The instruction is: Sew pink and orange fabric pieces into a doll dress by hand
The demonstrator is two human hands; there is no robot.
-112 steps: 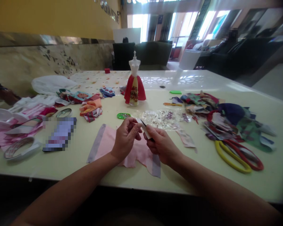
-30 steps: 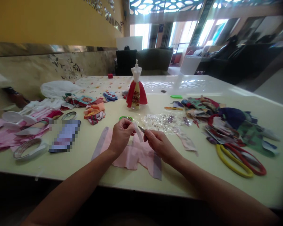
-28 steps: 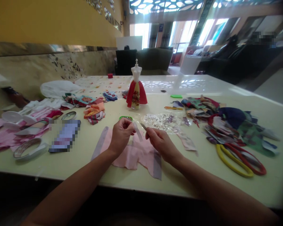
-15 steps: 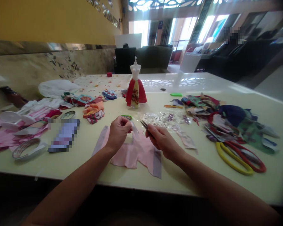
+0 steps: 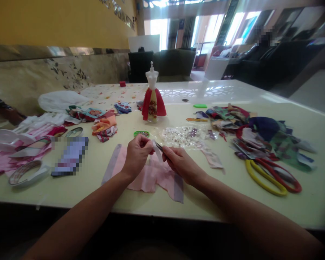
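- White and thin, the strip [image 5: 158,152] hangs in the air between the two hands, over the pink cloth [image 5: 143,181] on the tabletop [image 5: 213,207].
- The left hand [image 5: 135,153] has its thumb and forefinger closed together on the upper end of the strip; its other fingers curl inward.
- The right hand [image 5: 183,161] is wrapped narrowly around dark metal tweezers [image 5: 159,147], thumb uppermost, the tips poking out ahead of the grip.
- The step in hand looks like fine work on the strip: one hand steadies it while the tweezers are brought to its upper part. The tips overlap the strip in view, but whether they nip it or only lie against it is too small to tell.
- The next move, as I judge it, calls for a still left pinch and a light, exact squeeze of the tweezers near the strip's edge; a thin strip like this would probably bend or twist if pushed.
- The strip's long axis slants: from the left fingertips it runs downward and a little to the right, its loose end toward the cloth.
- The tweezers lie across that line, tips to the upper left, facing the left hand, and their rear goes back into the right palm.
- The cloth spreads flat below, wider from side to side than from front to back, a grey band at each side; the hands and wrists cover part of it.
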